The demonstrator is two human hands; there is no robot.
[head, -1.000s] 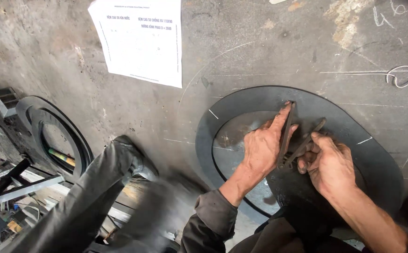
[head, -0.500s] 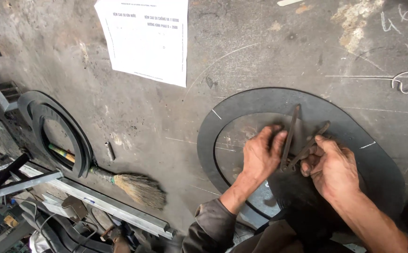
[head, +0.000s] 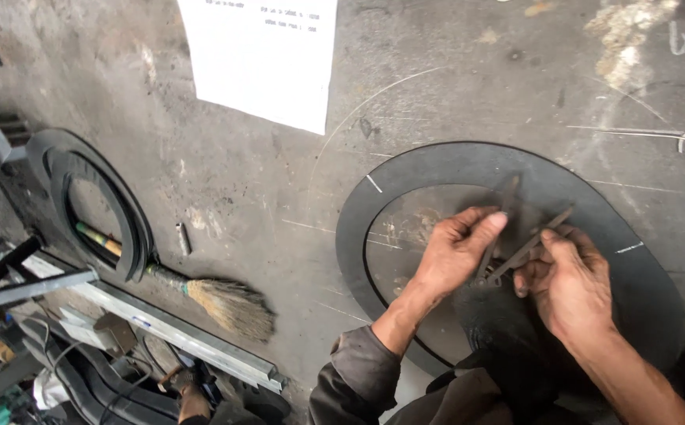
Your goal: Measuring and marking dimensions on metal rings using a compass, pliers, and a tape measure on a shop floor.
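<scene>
Since the earlier frame, the left hand (head: 459, 250) is seen shifted slightly, its fingers now extended along one leg of the metal dividers (head: 515, 240), which are gripped by both hands over the black rubber ring (head: 437, 169); the right hand (head: 566, 283) is closed on the other leg. Farther left, a small broom (head: 216, 303) and stacked black rings (head: 83, 197) are noted, with a white paper sheet (head: 267, 55) beyond.
</scene>
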